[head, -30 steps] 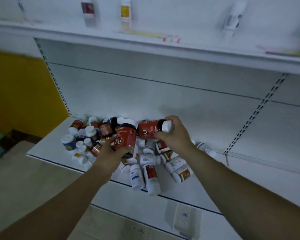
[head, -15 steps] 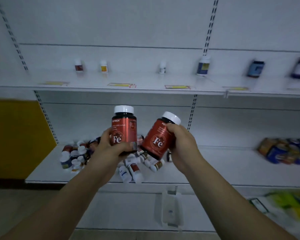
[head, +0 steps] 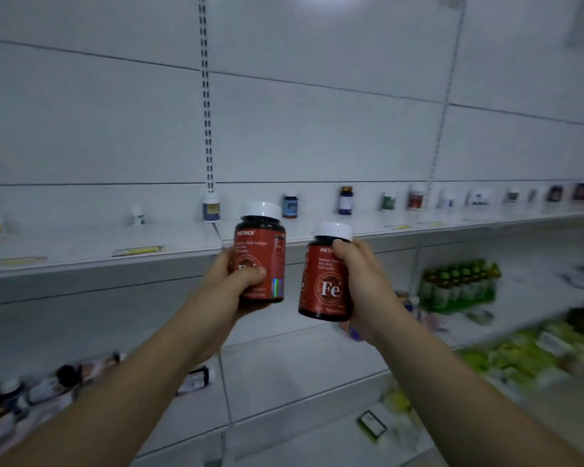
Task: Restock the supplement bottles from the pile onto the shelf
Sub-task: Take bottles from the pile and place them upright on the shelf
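We have a red supplement bottle in each hand, both raised in front of the upper shelf (head: pixel 418 230): the left hand (head: pixel 230 284) is wrapped round the lower half of the left bottle (head: pixel 262 254), thumb across its label, and the right hand (head: pixel 364 281) grips the right bottle (head: pixel 324 281) along its side with the fingers reaching up near the white cap. Both bottles stand with their long axes close to vertical, caps toward twelve o'clock; the left one is nearly plumb, while the right one leans a little, its cap tipped toward one o'clock and its "Fe" label facing us. We judge these to be rigid plastic bottles, light enough for one hand each, with a glossy label that could slide under a loose grip, so the mid-body hold we have looks sound (better than pinching the cap, which might turn). The pile (head: pixel 31 396) lies blurred on the lower shelf at about eight o'clock, well apart from our hands. On the upper shelf single bottles stand spaced in a row; one with a reddish label (head: pixel 415 197) sits toward one o'clock and may mark the matching slot, though it is too blurred to be sure.
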Action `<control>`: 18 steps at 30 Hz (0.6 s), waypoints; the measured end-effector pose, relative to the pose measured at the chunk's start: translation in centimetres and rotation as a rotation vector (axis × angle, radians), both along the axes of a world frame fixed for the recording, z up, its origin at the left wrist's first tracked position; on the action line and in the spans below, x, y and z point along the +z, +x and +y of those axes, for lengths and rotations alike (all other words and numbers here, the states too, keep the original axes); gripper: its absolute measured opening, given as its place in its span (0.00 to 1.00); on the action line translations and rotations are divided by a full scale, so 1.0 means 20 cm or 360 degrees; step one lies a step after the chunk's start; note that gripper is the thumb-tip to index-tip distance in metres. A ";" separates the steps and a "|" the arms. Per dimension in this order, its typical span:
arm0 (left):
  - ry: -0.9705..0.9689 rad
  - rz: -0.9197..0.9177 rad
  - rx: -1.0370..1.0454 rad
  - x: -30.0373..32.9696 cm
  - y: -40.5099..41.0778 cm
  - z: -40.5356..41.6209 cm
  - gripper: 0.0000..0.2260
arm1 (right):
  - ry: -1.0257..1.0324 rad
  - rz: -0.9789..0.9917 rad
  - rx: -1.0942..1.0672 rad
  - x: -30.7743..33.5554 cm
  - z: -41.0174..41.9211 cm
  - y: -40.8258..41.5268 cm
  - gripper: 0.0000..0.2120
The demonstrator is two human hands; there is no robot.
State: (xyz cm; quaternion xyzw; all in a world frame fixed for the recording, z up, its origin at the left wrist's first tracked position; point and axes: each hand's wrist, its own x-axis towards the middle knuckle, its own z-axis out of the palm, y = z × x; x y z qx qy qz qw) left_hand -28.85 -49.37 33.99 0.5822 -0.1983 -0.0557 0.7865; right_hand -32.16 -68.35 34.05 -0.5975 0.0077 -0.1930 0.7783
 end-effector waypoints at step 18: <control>0.0150 -0.0129 -0.0551 0.03 0.11 -2.06 0.20 | -0.0210 0.0115 -0.0607 0.14 -1.94 -0.24 0.09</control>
